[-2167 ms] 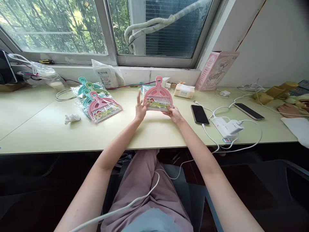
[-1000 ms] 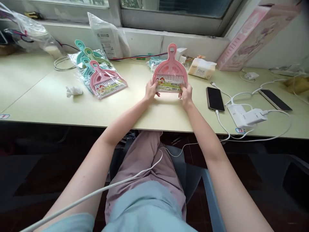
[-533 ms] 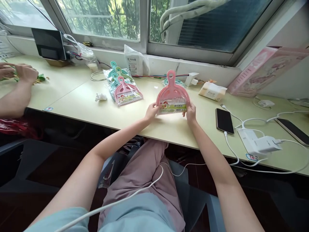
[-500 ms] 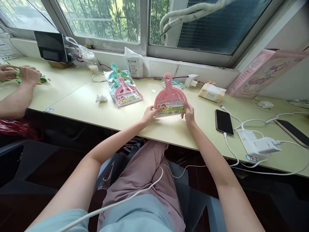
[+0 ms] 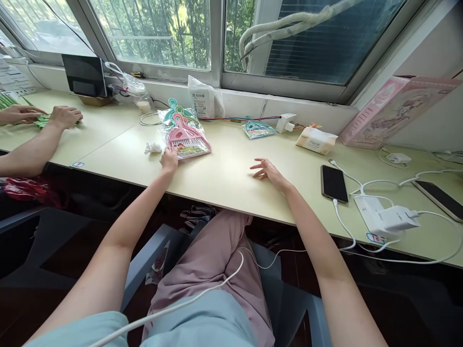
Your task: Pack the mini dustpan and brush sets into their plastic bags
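Note:
My left hand [image 5: 169, 160] grips the lower left corner of a pink mini dustpan and brush set [image 5: 188, 140] in clear wrapping. That set lies on a stack with another pink one and teal and green sets [image 5: 173, 107], whose handles show behind it. My right hand [image 5: 266, 171] hovers over or rests on the table, fingers spread, holding nothing; whether it touches the surface I cannot tell. Farther back, beyond my right hand, lies a wrapped teal dustpan set [image 5: 258, 129].
Crumpled white tissue [image 5: 152, 148] lies left of the stack. A tissue pack [image 5: 316, 140], a phone [image 5: 334, 183], a power strip [image 5: 372, 214] and white cables occupy the right side. At far left, another person's hands [image 5: 65, 117] work over green strips. A tablet [image 5: 85, 76] stands behind.
The pink set has moved left from in front of me onto the stack, still in my left hand. My right hand has let go of it and opened. The teal set behind is now uncovered.

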Demonstrator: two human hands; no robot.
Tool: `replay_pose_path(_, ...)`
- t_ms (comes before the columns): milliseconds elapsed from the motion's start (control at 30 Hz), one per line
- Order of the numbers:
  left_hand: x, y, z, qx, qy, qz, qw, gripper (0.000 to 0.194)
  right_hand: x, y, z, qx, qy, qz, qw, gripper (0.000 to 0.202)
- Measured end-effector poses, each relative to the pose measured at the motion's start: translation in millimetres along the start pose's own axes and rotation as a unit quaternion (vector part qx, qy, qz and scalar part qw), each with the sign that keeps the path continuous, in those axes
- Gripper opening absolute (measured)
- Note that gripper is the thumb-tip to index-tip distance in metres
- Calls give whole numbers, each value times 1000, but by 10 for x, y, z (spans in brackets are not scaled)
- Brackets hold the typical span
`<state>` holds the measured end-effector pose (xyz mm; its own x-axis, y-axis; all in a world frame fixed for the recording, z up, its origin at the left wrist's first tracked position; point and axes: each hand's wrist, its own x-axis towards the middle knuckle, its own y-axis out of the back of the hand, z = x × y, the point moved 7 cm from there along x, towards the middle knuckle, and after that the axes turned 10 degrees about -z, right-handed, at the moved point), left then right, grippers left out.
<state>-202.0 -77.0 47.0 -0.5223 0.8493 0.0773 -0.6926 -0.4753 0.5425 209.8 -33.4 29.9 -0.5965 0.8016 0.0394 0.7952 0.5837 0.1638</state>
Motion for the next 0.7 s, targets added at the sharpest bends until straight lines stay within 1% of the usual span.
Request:
replay_pose_path(67, 59, 132, -54, 80, 18, 55, 995, 35, -12, -24, -3, -22, -11, -16, 1000, 52)
replay_pose_path(100, 59, 173, -45, 112, 13, 79, 990, 38, -18, -37, -7, -32, -15, -24, 999, 53)
replay_pose_path(167, 14, 199, 50, 154, -39, 117, 980, 47, -29, -57, -20, -49, -16, -40, 998, 55)
replay_pose_path(233, -61, 161, 213, 186, -123, 142, 964, 55, -35, -66, -28, -58, -17, -50, 997, 56)
replay_pose_path(267, -91, 102, 303, 204, -171, 137, 954, 57, -36, -65, -28, -61, -19, -51, 997, 56)
replay_pose_path(300, -108, 17, 389, 222, -219, 119, 942, 56, -37, -63, -28, -62, -22, -51, 997, 56)
replay_pose_path(367, -95, -214, 516, 264, -303, 57, 914, 54, -39, -60, -26, -64, -30, -51, 996, 55)
replay_pose_path(400, -60, -338, 547, 285, -331, 20, 899, 55, -41, -61, -28, -66, -34, -51, 996, 54)
replay_pose_path(433, -2, -452, 554, 304, -346, -13, 887, 55, -45, -62, -32, -68, -37, -52, 996, 53)
replay_pose_path(500, 176, -617, 515, 331, -342, -62, 877, 57, -54, -68, -46, -71, -40, -54, 995, 50)
replay_pose_path(533, 290, -655, 478, 336, -325, -72, 881, 59, -58, -70, -54, -72, -41, -54, 995, 49)
replay_pose_path(600, 498, -672, 426, 338, -313, -68, 885, 63, -57, -76, -62, -76, -40, -53, 995, 46)
replay_pose_path(700, 745, -647, 390, 337, -324, -60, 882, 64, -36, -77, -42, -84, -45, -49, 994, 41)
